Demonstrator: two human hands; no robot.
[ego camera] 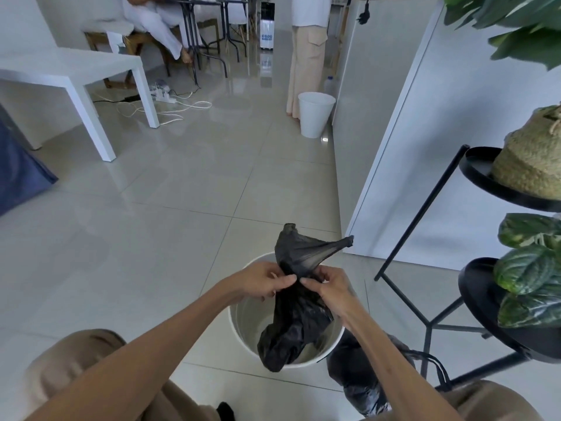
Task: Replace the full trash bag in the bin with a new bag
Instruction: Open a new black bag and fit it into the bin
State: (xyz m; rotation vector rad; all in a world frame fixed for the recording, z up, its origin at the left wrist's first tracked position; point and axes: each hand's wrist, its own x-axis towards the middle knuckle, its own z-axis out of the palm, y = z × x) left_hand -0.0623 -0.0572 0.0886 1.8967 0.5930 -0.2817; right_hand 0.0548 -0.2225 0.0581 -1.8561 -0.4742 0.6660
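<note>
A white round bin (243, 329) stands on the floor between my knees, its inside bare. Over its mouth I hold a crumpled new black bag (299, 317). My left hand (262, 282) and my right hand (329, 285) both pinch the bag near its upper end, thumbs close together. The bag's two handle ends stick up above my fingers, and its lower part hangs over the bin's near rim. A full black trash bag (358, 369) lies on the floor right of the bin, partly hidden behind my right forearm.
A black metal plant stand (425, 317) with leafy plants and a woven basket (534, 165) stands close on the right. A second white bin (314, 115) sits farther back by the wall. A white table (76, 74) and floor cables are at the left. Two people are at the back.
</note>
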